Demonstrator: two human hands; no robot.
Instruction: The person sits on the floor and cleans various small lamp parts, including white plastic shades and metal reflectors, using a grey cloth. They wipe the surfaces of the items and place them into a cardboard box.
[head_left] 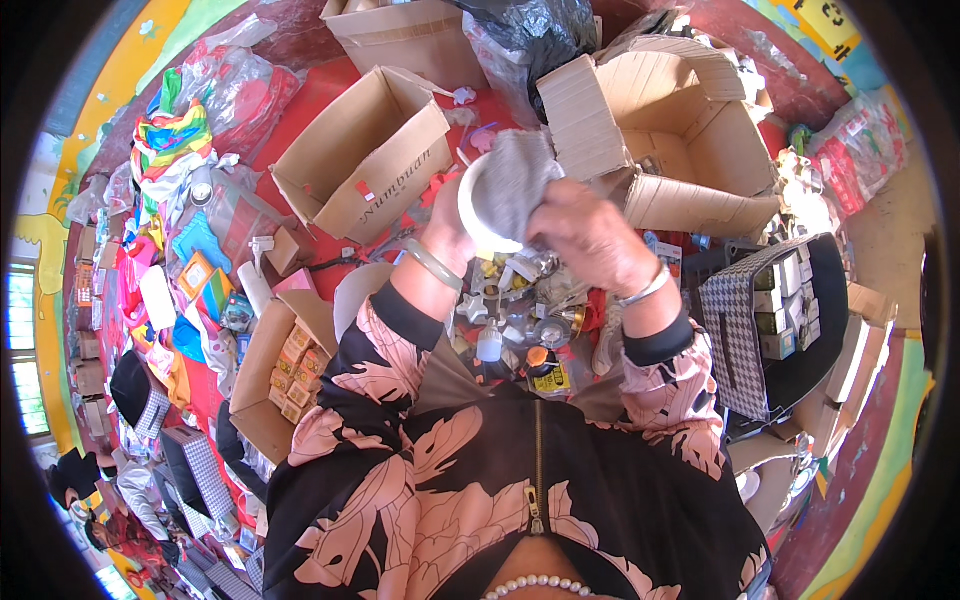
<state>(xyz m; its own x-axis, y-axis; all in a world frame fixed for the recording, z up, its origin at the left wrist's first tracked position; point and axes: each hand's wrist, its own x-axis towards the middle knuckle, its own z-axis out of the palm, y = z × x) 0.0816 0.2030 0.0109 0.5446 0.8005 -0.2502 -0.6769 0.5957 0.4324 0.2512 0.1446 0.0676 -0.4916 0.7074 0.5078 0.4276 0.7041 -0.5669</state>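
Both my hands are raised in front of me, above a pile of small odds and ends (525,300). My left hand (448,218) is closed on the side of a white round bowl-like vessel (472,222), whose exact kind I cannot make out. A grey cloth (508,185) lies in and over the vessel, partly blurred. My right hand (592,232) grips this cloth at the vessel's right edge, its fingers curled. Below the hands, a small white bottle (489,345) and an orange-topped item (539,356) stand among the pile.
Open cardboard boxes stand at the far left (365,150) and far right (665,140). A carton of small orange packs (290,375) is on the left. At right, a houndstooth bin (745,320) holds small boxes. Colourful cloths (170,150) and bags heap along the left; people are at lower left.
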